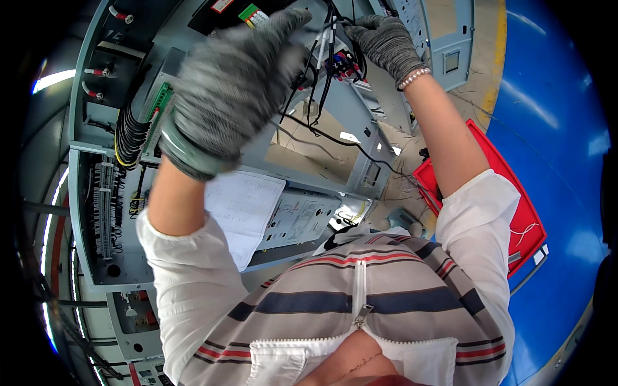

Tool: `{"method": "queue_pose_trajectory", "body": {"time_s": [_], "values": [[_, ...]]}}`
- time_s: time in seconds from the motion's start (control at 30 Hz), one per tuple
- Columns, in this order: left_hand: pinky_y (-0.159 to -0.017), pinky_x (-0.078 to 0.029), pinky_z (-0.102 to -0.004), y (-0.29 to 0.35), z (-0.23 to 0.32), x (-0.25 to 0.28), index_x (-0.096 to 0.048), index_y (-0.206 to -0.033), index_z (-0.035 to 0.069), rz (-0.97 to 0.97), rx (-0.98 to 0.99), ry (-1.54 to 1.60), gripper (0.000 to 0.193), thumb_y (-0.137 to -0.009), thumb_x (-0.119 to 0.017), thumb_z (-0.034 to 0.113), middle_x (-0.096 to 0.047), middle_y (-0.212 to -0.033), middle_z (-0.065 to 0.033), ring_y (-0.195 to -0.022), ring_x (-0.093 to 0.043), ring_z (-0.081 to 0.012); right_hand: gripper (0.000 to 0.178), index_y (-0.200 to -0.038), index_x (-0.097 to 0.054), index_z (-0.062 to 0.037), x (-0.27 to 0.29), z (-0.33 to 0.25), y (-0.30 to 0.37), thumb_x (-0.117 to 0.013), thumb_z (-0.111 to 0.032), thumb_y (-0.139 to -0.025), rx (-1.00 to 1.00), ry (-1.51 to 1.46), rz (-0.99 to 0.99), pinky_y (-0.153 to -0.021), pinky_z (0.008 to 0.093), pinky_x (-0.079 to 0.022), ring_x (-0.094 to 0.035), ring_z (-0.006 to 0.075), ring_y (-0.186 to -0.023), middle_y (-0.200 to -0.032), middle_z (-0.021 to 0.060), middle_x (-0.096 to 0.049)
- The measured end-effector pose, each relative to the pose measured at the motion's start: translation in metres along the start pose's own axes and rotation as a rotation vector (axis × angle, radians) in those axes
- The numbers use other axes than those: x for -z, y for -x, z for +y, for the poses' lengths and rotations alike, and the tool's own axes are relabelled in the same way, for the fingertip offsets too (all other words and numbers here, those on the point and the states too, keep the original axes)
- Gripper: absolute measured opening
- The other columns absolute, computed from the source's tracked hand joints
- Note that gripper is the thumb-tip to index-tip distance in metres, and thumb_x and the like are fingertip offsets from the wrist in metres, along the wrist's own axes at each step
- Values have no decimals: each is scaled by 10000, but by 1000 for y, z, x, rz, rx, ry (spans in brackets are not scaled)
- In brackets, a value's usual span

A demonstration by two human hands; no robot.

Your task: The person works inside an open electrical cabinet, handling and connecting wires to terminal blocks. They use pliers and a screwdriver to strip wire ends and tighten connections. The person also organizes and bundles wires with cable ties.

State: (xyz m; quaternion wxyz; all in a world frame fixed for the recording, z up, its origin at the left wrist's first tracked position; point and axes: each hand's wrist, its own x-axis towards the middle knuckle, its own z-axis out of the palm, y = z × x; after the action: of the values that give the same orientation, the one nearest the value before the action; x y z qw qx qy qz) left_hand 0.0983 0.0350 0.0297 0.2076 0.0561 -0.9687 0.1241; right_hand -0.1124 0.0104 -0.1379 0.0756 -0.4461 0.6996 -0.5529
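Looks like wire sorting in the open electrical cabinet (132, 260): black wires (329, 71) hang between the hands. Hands apart; right hand (386, 46) has fingers curled at the bundle, left hand (232, 90) blurred, can't tell its grip. Next move calls for separating strands. Metal edges crowd the left; more room right, over blue floor (547, 122).

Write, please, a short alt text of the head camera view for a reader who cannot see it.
A person's gloved right hand touches black cables at an open gray metal cabinet, while the gloved left hand, blurred, is near them. A paper sheet shows below the left hand, and a red tray at the right, beside a blue floor.
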Motion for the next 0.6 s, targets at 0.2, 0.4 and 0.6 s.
{"method": "queue_pose_trajectory", "body": {"time_s": [0.2, 0.4, 0.6], "values": [[-600, -493, -372, -60, -8, 26, -665, -891, 138, -84, -136, -713, 143, -818, -561, 202, -620, -774, -96, -685, -630, -269, 380, -1042, -671, -79, -13, -14, 10, -635, -374, -805, 83, -29, 202, -762, 328, -501, -656, 234, -763, -837, 127, -686], [-615, -487, -369, -72, -3, 7, -640, -858, 127, -191, -223, -890, 136, -775, -547, 183, -573, -790, -94, -742, -611, -252, 197, -876, -669, -60, -6, -36, 10, -598, -221, -788, 94, -26, 252, -682, 420, -482, -609, 360, -721, -784, 209, -626], [-870, -424, -393, -82, -16, -15, -639, -899, 109, -208, -380, -936, 174, -793, -516, 171, -604, -987, -101, -985, -556, -245, 194, -835, -682, -54, -13, -41, 5, -603, -222, -777, 62, -145, 260, -675, 418, -490, -616, 359, -718, -771, 207, -631]]}}
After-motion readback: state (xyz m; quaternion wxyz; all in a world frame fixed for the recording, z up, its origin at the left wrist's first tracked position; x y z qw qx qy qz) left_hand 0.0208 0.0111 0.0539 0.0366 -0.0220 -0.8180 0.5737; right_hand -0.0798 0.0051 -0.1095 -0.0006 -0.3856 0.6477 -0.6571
